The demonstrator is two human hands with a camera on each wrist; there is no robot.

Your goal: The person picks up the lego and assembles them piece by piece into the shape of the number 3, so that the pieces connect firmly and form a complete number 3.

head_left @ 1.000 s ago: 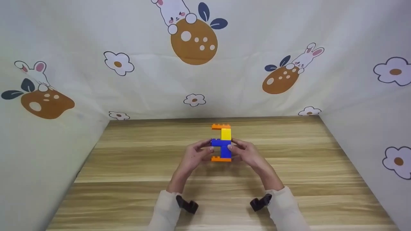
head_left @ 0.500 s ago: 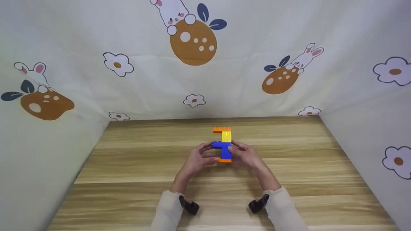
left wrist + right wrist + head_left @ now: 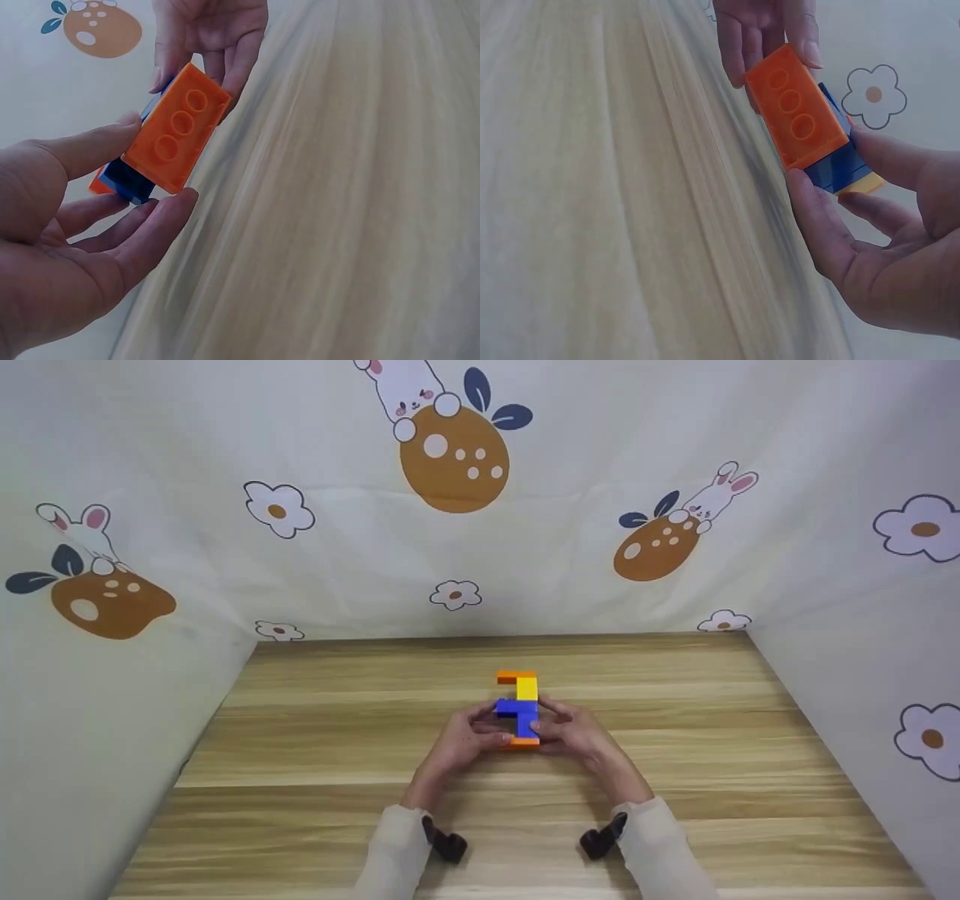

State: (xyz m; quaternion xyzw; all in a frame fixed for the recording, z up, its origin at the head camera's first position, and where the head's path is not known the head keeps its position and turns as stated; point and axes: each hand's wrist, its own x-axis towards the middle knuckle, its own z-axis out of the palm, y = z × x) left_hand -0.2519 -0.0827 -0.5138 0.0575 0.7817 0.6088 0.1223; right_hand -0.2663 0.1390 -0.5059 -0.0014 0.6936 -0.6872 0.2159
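Both hands hold one stack of toy building blocks, upright at mid-table in the head view. From the top it runs: an orange block [image 3: 517,675] jutting left, a yellow block [image 3: 527,688], a blue block [image 3: 514,707] jutting left, another blue block [image 3: 525,724], and an orange base block [image 3: 177,127] whose hollow underside with round tubes faces both wrist cameras. My left hand [image 3: 465,733] grips the left side, thumb at the orange base and fingers around the blue part. On the right side, my right hand [image 3: 574,729] pinches the blue blocks, thumb in front and fingers behind.
The wood-grain table [image 3: 300,750] spreads around the hands. Pale cloth printed with rabbits and flowers [image 3: 345,562] rises behind and at both sides. A black camera mount sits on each wrist, the left mount [image 3: 448,844] and the right mount [image 3: 600,840].
The block stack has come down and slightly toward the person, tilting a little. My left thumb has shifted from the middle of the stack to its orange base; the right hand has followed downward.
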